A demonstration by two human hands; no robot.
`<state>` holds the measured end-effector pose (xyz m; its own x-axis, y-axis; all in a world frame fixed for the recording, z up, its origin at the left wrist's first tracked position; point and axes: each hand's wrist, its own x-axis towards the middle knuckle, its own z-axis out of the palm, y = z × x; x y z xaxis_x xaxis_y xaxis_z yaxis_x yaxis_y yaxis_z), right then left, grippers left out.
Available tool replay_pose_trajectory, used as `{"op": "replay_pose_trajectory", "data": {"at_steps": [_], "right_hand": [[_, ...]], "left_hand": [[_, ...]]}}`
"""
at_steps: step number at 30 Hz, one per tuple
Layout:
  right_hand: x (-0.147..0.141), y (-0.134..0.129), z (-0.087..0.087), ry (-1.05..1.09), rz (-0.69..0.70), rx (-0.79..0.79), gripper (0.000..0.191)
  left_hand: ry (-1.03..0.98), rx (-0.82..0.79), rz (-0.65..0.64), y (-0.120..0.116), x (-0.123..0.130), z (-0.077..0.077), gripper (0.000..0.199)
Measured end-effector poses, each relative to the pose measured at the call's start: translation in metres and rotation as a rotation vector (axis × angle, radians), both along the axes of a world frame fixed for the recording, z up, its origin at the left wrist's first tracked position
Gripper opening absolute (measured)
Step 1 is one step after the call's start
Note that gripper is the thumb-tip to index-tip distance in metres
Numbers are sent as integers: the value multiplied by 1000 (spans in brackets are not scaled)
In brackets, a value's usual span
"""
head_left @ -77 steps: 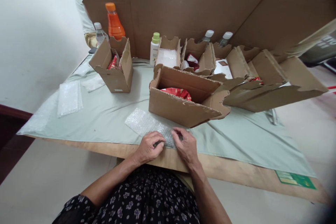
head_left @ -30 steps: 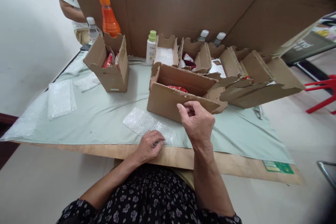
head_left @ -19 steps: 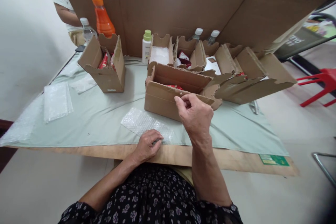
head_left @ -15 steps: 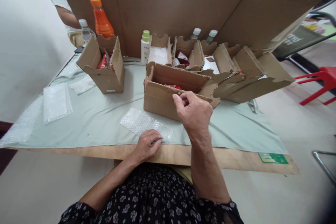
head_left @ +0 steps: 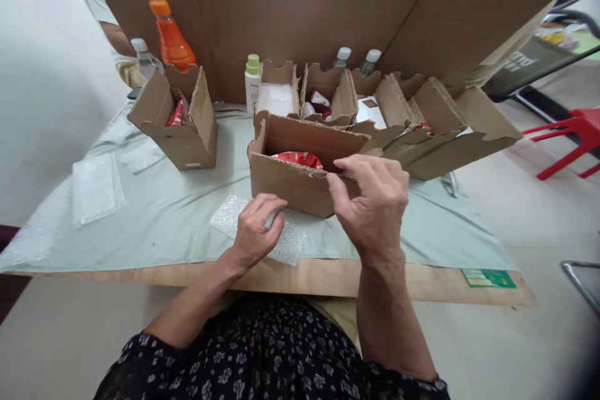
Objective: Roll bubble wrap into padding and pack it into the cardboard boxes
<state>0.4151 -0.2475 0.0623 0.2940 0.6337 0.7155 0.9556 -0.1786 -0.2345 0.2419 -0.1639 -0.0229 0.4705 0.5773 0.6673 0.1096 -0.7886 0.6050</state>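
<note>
- Well, closest of all is a black dress (head_left: pixel 262 356) with little flowers on it.
- The bare wood edge (head_left: pixel 323 278) of the table comes next, with a green card (head_left: pixel 487 279) on its right part.
- The left hand (head_left: pixel 257 229) is over the bubble wrap (head_left: pixel 293 240). Its thumb and first finger curl close to each other; I cannot tell if the tips meet or pinch a bit of wrap.
- The right hand (head_left: pixel 375 206) is at the near top edge of the front box (head_left: pixel 290 186). Its thumb and fingers are apart, thumb on the near side. I cannot tell if they touch the box.
- The front box stands open on the green cloth (head_left: pixel 187 225), just past the wrap, and a red pack (head_left: pixel 302 159) is inside.
- Flat wrap sheets (head_left: pixel 96 190) lie far over on the left.
- The left box (head_left: pixel 187 147) stands by itself, open, with something red in it.
- Behind the front box is a row of open boxes (head_left: pixel 328 115).
- A white bottle (head_left: pixel 252 87) stands beside the row, and an orange bottle (head_left: pixel 173 40) is behind the left box.
- A big brown board (head_left: pixel 290 6) is at the back.
</note>
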Motion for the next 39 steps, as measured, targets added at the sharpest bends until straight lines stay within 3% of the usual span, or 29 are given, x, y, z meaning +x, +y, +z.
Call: {"op": "replay_pose_trajectory", "data": {"at_steps": [5, 16, 26, 35, 39], "right_hand": [[11, 7, -6, -95, 58, -216, 15], [11, 8, -9, -82, 52, -228, 19], [10, 6, -9, -75, 80, -231, 19], [6, 10, -7, -39, 124, -248, 20], [10, 8, -7, -14, 96, -230, 17]], "left_hand": [[-55, 29, 107, 13, 40, 20, 8], [-152, 68, 189, 8, 66, 35, 8], [-207, -37, 143, 10, 68, 46, 19], [-274, -213, 166, 10, 67, 40, 16], [-398, -340, 277, 28, 50, 41, 16]]}}
